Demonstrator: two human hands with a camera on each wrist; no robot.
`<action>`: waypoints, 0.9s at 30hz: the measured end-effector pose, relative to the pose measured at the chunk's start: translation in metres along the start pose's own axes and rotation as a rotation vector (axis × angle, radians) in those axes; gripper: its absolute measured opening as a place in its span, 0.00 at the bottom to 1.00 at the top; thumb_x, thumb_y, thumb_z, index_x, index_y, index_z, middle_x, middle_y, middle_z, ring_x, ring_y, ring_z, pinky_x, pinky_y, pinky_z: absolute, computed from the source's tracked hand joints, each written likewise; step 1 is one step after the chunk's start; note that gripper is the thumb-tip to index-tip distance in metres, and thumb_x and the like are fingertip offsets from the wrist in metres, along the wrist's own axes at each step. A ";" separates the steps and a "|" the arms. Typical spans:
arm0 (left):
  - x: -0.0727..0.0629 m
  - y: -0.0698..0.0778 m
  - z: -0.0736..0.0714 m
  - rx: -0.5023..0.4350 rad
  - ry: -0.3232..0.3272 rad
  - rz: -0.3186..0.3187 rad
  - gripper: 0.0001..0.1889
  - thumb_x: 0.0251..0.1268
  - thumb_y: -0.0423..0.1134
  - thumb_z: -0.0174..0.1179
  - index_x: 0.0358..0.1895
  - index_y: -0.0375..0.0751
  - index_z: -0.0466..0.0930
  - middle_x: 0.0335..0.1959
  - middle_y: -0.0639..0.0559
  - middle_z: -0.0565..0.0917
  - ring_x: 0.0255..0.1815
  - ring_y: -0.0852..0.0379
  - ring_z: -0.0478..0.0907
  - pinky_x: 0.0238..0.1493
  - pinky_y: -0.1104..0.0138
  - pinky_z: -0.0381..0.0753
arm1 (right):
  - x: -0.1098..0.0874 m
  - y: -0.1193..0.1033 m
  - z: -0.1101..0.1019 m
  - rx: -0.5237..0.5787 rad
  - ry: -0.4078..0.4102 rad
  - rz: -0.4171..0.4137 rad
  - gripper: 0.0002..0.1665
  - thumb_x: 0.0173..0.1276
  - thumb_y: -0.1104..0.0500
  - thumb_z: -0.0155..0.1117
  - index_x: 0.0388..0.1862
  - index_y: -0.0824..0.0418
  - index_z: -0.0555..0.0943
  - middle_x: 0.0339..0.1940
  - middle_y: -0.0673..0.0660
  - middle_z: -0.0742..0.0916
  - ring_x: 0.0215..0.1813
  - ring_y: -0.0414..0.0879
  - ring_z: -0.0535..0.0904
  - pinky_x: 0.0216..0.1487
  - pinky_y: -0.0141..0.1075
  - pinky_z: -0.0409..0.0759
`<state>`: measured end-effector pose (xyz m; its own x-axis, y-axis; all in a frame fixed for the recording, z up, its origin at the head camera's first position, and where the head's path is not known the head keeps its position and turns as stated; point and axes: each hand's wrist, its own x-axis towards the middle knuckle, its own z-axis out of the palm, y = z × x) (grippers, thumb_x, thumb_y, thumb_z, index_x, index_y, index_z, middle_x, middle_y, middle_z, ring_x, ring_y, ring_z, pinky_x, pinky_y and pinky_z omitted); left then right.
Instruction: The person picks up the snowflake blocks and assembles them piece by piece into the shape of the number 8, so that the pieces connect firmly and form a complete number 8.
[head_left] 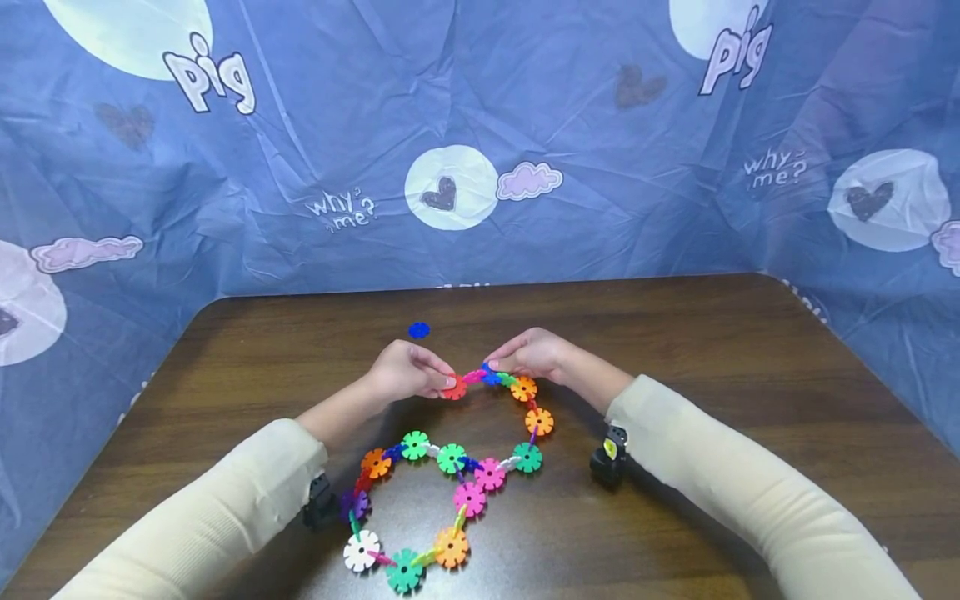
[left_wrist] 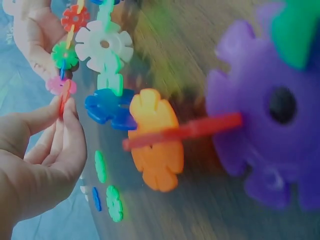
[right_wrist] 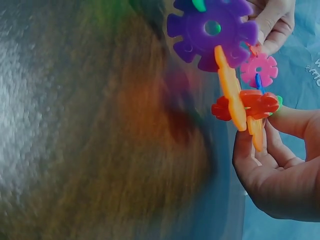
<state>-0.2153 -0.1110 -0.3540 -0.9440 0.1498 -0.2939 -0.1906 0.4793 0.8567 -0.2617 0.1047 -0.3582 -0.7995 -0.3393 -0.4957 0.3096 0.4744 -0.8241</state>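
Note:
A chain of notched plastic flower discs is looped on the wooden table, slotted edge to edge. My left hand [head_left: 408, 371] pinches a red disc [head_left: 454, 388] at the chain's raised end, thumb against its edge. Beside it, a pink disc [head_left: 474, 377] links on to a blue disc [head_left: 491, 377], which my right hand [head_left: 536, 353] pinches between thumb and fingers. From there the chain curves down through orange discs [head_left: 539, 422] to a lower ring, with a white disc [head_left: 362, 552] at its near left. A purple disc [left_wrist: 280, 105] looms large in the left wrist view.
A loose blue disc [head_left: 419, 330] lies on the wooden table [head_left: 675, 333] beyond my left hand. Loose green discs [left_wrist: 114, 203] appear low in the left wrist view. A blue printed cloth [head_left: 585, 233] hangs behind the table. Dark wrist devices [head_left: 609, 457] sit at both cuffs.

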 end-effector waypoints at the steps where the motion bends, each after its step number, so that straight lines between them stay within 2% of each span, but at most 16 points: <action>1: 0.000 0.000 0.001 -0.002 0.000 -0.001 0.09 0.55 0.30 0.68 0.39 0.28 0.85 0.27 0.47 0.89 0.23 0.64 0.82 0.36 0.66 0.87 | 0.000 0.000 0.001 -0.011 0.005 -0.004 0.18 0.65 0.57 0.66 0.51 0.64 0.83 0.51 0.58 0.87 0.44 0.43 0.83 0.58 0.37 0.80; 4: 0.001 0.001 0.002 0.010 0.003 -0.002 0.10 0.56 0.31 0.68 0.39 0.28 0.85 0.26 0.48 0.88 0.23 0.64 0.81 0.36 0.66 0.87 | -0.001 -0.001 0.005 -0.056 0.042 -0.015 0.16 0.65 0.57 0.67 0.49 0.63 0.85 0.50 0.59 0.87 0.41 0.44 0.81 0.47 0.32 0.80; 7: 0.002 0.002 0.005 0.031 0.018 -0.011 0.09 0.57 0.31 0.67 0.39 0.28 0.85 0.23 0.49 0.88 0.22 0.64 0.80 0.33 0.69 0.85 | -0.003 -0.002 0.010 -0.108 0.121 -0.023 0.14 0.63 0.56 0.68 0.45 0.61 0.86 0.49 0.58 0.87 0.41 0.45 0.79 0.41 0.31 0.76; 11: 0.003 0.004 0.009 0.044 0.036 -0.020 0.08 0.58 0.31 0.66 0.38 0.29 0.85 0.19 0.54 0.85 0.21 0.63 0.77 0.27 0.73 0.78 | -0.004 -0.004 0.016 -0.108 0.204 -0.033 0.12 0.62 0.57 0.69 0.42 0.61 0.87 0.48 0.59 0.87 0.43 0.48 0.79 0.42 0.33 0.76; 16: 0.005 0.003 0.011 0.059 0.042 -0.010 0.08 0.59 0.30 0.65 0.38 0.28 0.85 0.16 0.58 0.83 0.21 0.65 0.74 0.27 0.72 0.74 | -0.004 -0.003 0.021 -0.080 0.225 -0.041 0.11 0.61 0.59 0.70 0.41 0.63 0.87 0.49 0.61 0.86 0.43 0.48 0.79 0.41 0.31 0.76; 19: 0.006 0.003 0.011 0.058 0.080 -0.021 0.07 0.58 0.31 0.66 0.37 0.30 0.86 0.18 0.56 0.84 0.23 0.63 0.74 0.28 0.72 0.74 | -0.004 -0.002 0.022 -0.075 0.228 -0.043 0.12 0.62 0.58 0.69 0.42 0.63 0.87 0.50 0.60 0.86 0.42 0.46 0.79 0.40 0.30 0.77; 23: 0.008 0.005 0.009 -0.009 0.105 -0.008 0.08 0.59 0.32 0.66 0.39 0.31 0.86 0.25 0.50 0.88 0.24 0.65 0.77 0.34 0.71 0.83 | -0.007 -0.001 0.017 -0.047 0.200 -0.017 0.15 0.64 0.56 0.67 0.47 0.62 0.85 0.52 0.60 0.86 0.46 0.47 0.81 0.49 0.34 0.81; 27: 0.009 0.011 0.005 -0.111 0.076 -0.028 0.12 0.63 0.34 0.63 0.45 0.27 0.82 0.38 0.41 0.88 0.24 0.66 0.81 0.44 0.64 0.86 | -0.011 0.000 0.011 0.027 0.167 0.017 0.18 0.65 0.56 0.66 0.51 0.63 0.83 0.54 0.60 0.85 0.53 0.49 0.83 0.62 0.42 0.79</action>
<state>-0.2245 -0.1003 -0.3495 -0.9546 0.0699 -0.2895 -0.2422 0.3834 0.8912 -0.2473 0.0996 -0.3561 -0.8680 -0.1902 -0.4587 0.3356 0.4563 -0.8241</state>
